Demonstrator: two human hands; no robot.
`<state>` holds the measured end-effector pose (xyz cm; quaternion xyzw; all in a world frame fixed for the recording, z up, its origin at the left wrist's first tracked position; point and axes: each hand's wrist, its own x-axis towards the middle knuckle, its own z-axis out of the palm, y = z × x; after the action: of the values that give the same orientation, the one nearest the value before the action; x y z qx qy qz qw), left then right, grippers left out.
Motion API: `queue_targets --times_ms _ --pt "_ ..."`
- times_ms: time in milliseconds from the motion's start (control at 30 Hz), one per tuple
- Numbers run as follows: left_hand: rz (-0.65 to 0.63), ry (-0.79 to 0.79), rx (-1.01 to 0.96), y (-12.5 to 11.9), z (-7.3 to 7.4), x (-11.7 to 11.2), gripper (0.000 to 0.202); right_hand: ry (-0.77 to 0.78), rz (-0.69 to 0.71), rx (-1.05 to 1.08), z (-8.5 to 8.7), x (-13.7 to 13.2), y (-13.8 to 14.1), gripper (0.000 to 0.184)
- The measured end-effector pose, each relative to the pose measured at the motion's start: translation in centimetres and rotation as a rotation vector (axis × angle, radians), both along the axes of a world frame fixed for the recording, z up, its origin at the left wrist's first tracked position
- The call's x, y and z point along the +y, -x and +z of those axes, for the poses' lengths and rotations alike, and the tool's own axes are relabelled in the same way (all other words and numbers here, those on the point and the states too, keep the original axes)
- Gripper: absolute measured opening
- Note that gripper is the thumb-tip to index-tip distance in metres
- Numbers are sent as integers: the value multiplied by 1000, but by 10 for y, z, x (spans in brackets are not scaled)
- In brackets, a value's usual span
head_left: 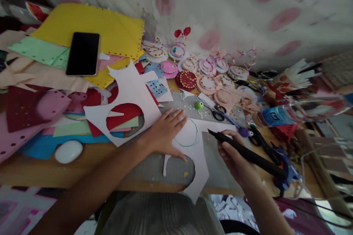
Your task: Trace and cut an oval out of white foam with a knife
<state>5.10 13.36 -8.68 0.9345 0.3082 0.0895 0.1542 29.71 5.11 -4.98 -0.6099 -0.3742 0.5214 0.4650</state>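
My left hand (pixel 168 134) lies flat with fingers spread, pressing on a white sheet (pixel 202 170). On that sheet a green circle outline (pixel 197 132) is drawn, just right of my fingers, and a rounded opening is cut out below it. My right hand (pixel 231 150) is closed around a long black craft knife (pixel 242 150). The knife's dark pointed tip is to the right of the drawn circle, above the grey cutting mat (pixel 220 161). Left of my left hand is another white sheet (pixel 129 88) with rounded cut-outs, lying over coloured sheets.
A phone (pixel 83 54) rests on yellow sheets (pixel 110 29). A white oval object (pixel 68 151) lies near the front edge. Several small decorated hats (pixel 186 80) stand at the back. Scissors (pixel 219 113), a blue glue gun (pixel 286 172) and a bottle (pixel 286 114) are to the right.
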Motion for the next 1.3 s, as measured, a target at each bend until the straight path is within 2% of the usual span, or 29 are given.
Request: queue_targets --times_ms 67,167,267,333,400,500,600,733,1100,1300 --pt "-13 -13 23 4 3 2 120 1 22 -59 -3 -10 7 39" --pt "-17 -37 50 14 4 6 122 -97 47 -305 -6 -18 9 26" --pt "-5 -40 50 22 3 9 121 -195 47 -549 -6 -19 11 32" --pt "-4 -41 43 24 1 9 118 -231 62 -526 -6 -17 16 29" --pt "-6 -44 37 24 -1 10 117 -250 100 -384 -7 -13 24 25" --pt "-2 -49 26 24 -3 9 116 -251 200 -248 -12 -4 36 29" --pt "-10 -46 17 23 -3 8 114 -273 286 -350 -17 6 47 25" --pt "-1 -34 19 21 0 6 112 -334 331 -515 -19 14 58 19" --pt "35 -20 90 15 4 0 123 -409 422 -603 -24 18 60 15" --pt "58 -36 95 11 3 -4 125 -448 414 -653 -24 15 61 10"
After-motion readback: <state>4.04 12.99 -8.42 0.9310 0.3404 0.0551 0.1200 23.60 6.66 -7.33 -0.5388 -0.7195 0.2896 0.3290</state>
